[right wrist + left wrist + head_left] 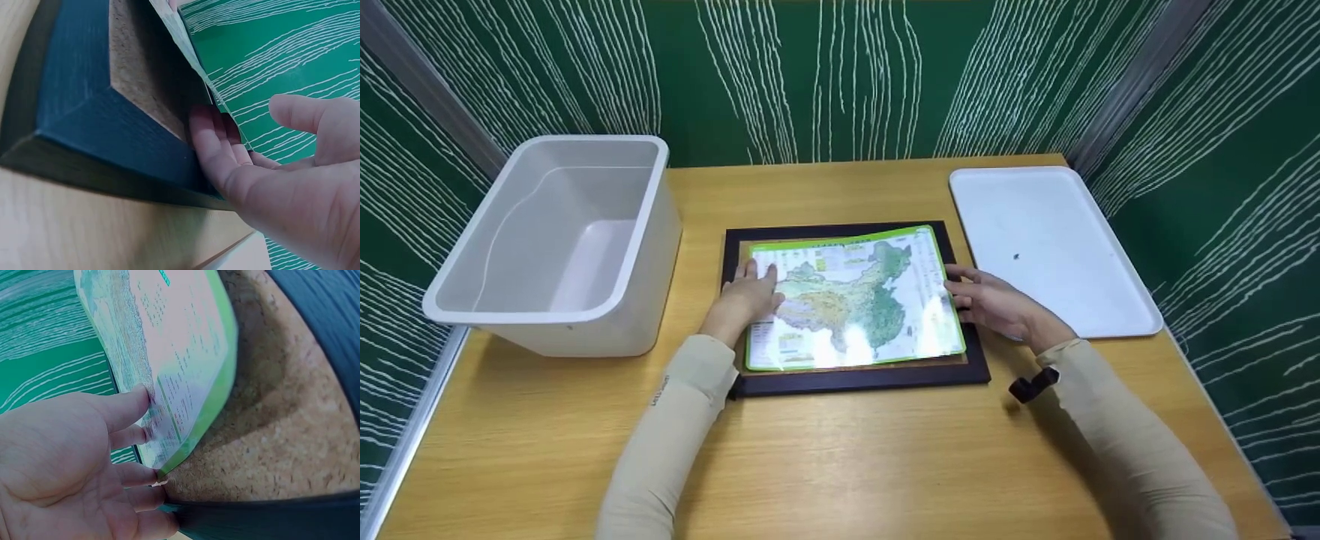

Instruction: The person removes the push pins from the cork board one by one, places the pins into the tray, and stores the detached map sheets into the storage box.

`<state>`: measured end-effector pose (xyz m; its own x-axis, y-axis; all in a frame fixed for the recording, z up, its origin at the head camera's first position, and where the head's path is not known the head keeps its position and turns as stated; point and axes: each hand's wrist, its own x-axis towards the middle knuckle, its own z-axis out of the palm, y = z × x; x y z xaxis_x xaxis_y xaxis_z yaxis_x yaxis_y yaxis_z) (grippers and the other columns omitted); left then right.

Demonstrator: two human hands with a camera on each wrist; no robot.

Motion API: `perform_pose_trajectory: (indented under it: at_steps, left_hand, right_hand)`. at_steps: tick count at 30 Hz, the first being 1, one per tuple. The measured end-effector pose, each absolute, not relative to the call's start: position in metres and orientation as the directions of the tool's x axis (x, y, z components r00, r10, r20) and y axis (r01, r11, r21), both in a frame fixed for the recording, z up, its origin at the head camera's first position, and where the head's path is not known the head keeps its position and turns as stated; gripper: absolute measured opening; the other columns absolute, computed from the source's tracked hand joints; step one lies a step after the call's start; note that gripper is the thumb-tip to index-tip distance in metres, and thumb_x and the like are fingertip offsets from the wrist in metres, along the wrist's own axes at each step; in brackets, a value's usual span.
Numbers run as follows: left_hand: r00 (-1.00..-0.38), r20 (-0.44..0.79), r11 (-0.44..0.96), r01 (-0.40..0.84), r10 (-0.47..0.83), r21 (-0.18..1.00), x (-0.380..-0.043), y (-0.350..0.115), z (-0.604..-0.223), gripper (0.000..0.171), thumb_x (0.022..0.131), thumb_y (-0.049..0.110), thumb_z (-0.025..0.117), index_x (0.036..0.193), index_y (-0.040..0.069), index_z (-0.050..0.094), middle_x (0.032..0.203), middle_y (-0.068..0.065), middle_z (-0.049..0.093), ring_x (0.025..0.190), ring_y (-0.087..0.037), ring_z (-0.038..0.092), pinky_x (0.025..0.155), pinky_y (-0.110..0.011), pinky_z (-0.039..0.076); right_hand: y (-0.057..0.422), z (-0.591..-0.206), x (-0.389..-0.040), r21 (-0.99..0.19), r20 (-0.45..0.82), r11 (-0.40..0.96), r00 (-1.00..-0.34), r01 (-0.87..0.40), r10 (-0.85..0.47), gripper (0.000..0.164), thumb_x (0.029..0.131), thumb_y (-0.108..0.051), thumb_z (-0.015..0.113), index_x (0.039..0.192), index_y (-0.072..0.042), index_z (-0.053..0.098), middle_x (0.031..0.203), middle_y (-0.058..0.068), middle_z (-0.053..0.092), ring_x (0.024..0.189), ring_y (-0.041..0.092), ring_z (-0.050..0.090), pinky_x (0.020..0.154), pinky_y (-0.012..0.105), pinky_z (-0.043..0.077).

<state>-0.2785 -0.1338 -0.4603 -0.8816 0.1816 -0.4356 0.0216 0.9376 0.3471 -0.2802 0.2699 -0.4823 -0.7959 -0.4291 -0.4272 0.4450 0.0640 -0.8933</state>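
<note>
A map sheet (847,300) with a green border and a glossy surface lies over a dark frame (855,384) backed with cork (281,433). Along the map's left edge, my left hand (745,298) rests with fairly straight fingers, its thumb and index finger touching the printed face. At the opposite side, fingers of my right hand (994,300) reach in under the map's edge, touching the frame's inner side. The right thumb stands apart from the sheet in the right wrist view. Between the map and the cork, a shadowed gap shows there.
A deep white bin (660,247) stands on the left of the wooden table (840,465). To the right lies a flat white tray (1057,232) with a small dark speck (1016,256) on it. Green walls (870,82) with white streaks enclose the table's back and sides.
</note>
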Motion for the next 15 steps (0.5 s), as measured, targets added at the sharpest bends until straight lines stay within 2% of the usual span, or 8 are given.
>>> perform_pose_trajectory:
  at_steps: [8,15]
  left_hand:
    - [-0.882,-0.436,0.935,0.015,0.180,0.355,-0.2777,-0.1328,-0.4608,0.065,0.110,0.031,0.042,0.163,0.008,0.014,0.166,-0.028,-0.004,0.153,-0.043,-0.005,0.121,-0.059,0.009]
    - [-0.884,-0.434,0.937,0.013,0.175,0.350,-0.2777,-0.1331,-0.4623,0.065,0.110,0.032,0.042,0.164,0.009,0.014,0.166,-0.027,-0.005,0.153,-0.042,-0.005,0.121,-0.059,0.008]
  right_hand:
    - [0.2703,-0.4852,-0.2781,-0.894,-0.431,0.079,-0.802,0.440,-0.413,0.073,0.106,-0.025,0.057,0.163,-0.012,0.014,0.138,0.015,0.054,0.114,0.022,0.058,0.101,0.042,0.048]
    - [0.2701,-0.4879,-0.2775,-0.899,-0.427,0.101,-0.801,0.426,-0.419,0.076,0.106,-0.025,0.058,0.164,-0.013,0.011,0.146,0.019,0.049,0.128,0.029,0.053,0.105,0.044,0.046]
